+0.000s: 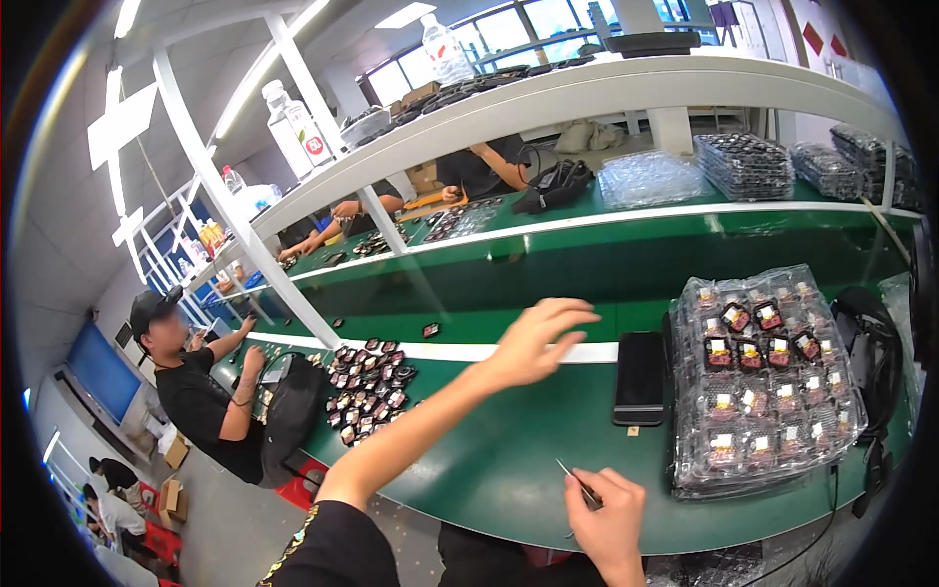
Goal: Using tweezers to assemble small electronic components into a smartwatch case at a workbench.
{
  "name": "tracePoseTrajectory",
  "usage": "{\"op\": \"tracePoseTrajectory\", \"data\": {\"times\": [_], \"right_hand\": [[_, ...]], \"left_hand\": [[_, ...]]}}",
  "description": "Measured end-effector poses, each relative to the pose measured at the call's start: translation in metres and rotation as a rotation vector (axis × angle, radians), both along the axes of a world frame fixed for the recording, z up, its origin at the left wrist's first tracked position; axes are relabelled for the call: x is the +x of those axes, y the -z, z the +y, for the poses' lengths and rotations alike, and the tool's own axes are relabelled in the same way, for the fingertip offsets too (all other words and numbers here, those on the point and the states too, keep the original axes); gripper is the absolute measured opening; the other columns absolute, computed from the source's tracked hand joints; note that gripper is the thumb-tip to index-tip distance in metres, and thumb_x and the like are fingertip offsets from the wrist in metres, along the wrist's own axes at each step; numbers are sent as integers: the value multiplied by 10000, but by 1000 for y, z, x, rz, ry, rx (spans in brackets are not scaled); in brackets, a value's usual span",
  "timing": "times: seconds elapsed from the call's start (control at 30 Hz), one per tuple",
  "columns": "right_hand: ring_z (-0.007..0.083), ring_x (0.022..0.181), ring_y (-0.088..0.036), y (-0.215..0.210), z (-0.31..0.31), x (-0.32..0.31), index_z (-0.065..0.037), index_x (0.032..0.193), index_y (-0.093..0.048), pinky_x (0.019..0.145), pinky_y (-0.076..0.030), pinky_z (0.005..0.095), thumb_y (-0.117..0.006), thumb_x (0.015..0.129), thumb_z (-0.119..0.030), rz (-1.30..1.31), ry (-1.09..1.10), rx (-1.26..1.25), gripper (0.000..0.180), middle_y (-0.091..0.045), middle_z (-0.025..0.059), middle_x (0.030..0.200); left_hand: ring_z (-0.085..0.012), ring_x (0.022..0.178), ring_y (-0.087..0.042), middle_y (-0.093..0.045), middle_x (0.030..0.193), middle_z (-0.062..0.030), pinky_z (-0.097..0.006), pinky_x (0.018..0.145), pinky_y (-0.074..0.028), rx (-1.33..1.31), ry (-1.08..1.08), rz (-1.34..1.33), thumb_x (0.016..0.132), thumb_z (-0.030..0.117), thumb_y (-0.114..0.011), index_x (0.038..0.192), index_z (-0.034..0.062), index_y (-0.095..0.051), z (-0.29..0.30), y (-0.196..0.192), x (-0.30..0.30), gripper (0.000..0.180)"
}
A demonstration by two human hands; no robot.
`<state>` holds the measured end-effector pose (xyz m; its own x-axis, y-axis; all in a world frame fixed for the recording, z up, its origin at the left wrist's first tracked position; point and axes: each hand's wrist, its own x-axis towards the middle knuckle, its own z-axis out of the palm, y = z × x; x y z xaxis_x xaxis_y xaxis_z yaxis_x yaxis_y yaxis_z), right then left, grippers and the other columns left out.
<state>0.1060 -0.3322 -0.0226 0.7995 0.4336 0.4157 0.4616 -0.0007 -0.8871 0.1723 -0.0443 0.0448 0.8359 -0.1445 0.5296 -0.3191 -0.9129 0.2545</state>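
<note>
My left hand (543, 342) reaches over the green bench with its fingers spread and nothing in them. It is above the white strip, left of a black phone-shaped device (640, 380) lying flat. Lower down, near the front edge, my right hand (608, 514) is closed around slim metal tweezers (565, 469), their tip pointing up and left. Right of the black device stands a stack of clear plastic trays (704, 460). Small dark square parts with pale labels (749, 354) fill pockets of the top tray, and several lie loose on it.
A heap of small dark parts (367, 391) lies at the left, with one stray part (430, 331) farther back. A black bag (293, 399) and a seated co-worker (201, 391) are beyond it. Black cables (871, 362) lie right of the trays. A white shelf (587, 86) spans overhead.
</note>
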Motion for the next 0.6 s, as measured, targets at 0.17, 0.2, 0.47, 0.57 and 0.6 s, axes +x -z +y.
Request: {"op": "tracePoseTrajectory", "data": {"times": [0.17,0.2,0.47,0.57,0.6], "right_hand": [[170,560,-647,0,6,-1,48,998,-845,524,-448,323,-841,896,-37,-7,-30,-4,133,-693,109,691],[170,560,-647,0,7,-2,48,998,-845,524,-448,323,-841,896,-37,-10,-41,6,133,-693,109,691],[155,552,-625,6,8,-5,37,1000,-855,517,-428,313,-849,882,-31,35,-12,-35,136,-672,92,665],[129,538,-582,2,5,-4,34,994,-856,511,-397,297,-855,878,-23,7,53,-78,130,-646,71,647],[129,538,-582,-5,2,-6,34,994,-856,511,-397,297,-855,878,-23,5,49,-81,130,-646,71,647]], "left_hand": [[-426,1497,-525,-550,1652,-174,-534,1227,-466,216,-645,285,1040,314,-715,1551,145,-626,190,44,-109,546],[-435,1516,-500,-519,1681,-173,-547,1236,-455,200,-775,357,1046,340,-708,1597,156,-586,220,48,-131,593],[-414,1275,-644,-710,1251,-187,-495,1103,-520,24,-595,271,1060,262,-706,1367,36,-735,218,51,-133,383],[-388,1174,-671,-711,1196,-185,-477,1057,-538,-1,-282,245,1057,278,-714,1399,50,-708,130,41,-114,410],[-369,1117,-680,-705,1156,-166,-467,1024,-543,22,-220,295,1058,298,-716,1407,60,-703,97,32,-116,423]]}}
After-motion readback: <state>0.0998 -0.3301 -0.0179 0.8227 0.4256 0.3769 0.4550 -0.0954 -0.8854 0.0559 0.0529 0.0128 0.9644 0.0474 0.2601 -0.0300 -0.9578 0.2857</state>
